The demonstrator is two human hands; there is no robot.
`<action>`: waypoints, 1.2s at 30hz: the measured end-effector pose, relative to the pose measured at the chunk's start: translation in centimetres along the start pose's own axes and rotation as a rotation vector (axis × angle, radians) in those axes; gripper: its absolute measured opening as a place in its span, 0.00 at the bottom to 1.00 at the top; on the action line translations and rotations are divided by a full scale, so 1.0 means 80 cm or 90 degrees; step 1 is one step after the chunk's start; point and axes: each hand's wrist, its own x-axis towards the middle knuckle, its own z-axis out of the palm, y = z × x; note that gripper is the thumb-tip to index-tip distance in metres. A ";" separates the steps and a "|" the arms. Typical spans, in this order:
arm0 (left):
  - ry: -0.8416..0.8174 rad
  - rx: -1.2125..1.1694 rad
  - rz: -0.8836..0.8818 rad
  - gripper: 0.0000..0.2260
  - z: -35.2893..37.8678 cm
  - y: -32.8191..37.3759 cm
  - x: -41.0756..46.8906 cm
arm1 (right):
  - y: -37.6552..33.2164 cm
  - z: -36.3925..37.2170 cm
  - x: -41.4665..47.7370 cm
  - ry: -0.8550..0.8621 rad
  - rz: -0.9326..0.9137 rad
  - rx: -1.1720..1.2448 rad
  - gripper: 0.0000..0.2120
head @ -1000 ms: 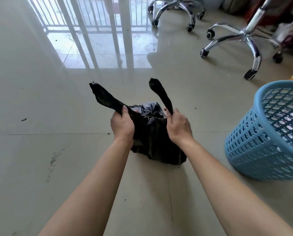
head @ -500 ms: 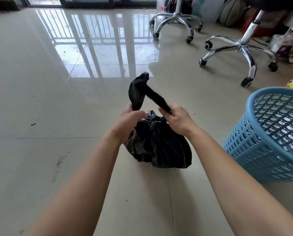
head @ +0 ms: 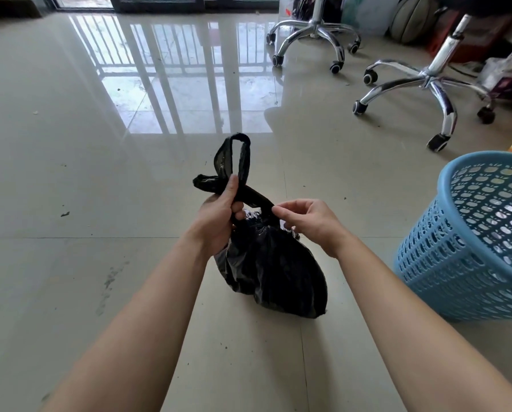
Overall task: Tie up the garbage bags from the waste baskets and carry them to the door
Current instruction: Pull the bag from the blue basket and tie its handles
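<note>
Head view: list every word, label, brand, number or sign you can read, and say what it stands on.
None can be read.
Black garbage bag: plain, no print visible.
Blue waste basket: only a moulded hole pattern, no lettering.
Packages at the far right, beyond the chair base: any print is too blurred to read.
Left hand and right hand: nothing written.
</note>
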 end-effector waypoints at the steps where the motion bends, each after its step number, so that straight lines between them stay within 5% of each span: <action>1: -0.026 0.029 -0.006 0.15 -0.002 0.001 -0.001 | 0.002 0.002 -0.001 0.010 -0.006 0.020 0.10; 5: -0.149 0.156 -0.011 0.15 -0.005 0.003 -0.005 | 0.000 0.006 -0.002 -0.029 -0.023 0.057 0.09; 10: -0.152 0.167 -0.015 0.16 -0.013 -0.001 0.003 | -0.009 0.006 -0.003 -0.057 0.011 0.051 0.13; 15: -0.200 0.213 -0.032 0.17 -0.011 -0.001 -0.001 | -0.037 0.012 0.002 -0.052 0.032 0.150 0.40; 18: -0.225 0.244 -0.036 0.21 -0.005 0.001 -0.007 | -0.057 0.015 0.007 -0.080 -0.011 0.274 0.34; 21: -0.233 0.238 -0.046 0.20 -0.003 0.004 -0.013 | -0.075 0.019 0.011 -0.063 -0.046 0.467 0.15; 26: -0.222 0.158 -0.048 0.22 -0.001 -0.003 -0.013 | -0.092 0.015 0.018 0.096 0.036 0.881 0.18; 32: -0.238 0.007 -0.057 0.19 0.002 -0.015 -0.013 | -0.092 0.008 0.007 0.143 0.063 0.901 0.12; 36: -0.218 -0.016 -0.077 0.12 0.000 -0.017 -0.010 | -0.083 0.003 0.005 0.130 0.085 0.862 0.20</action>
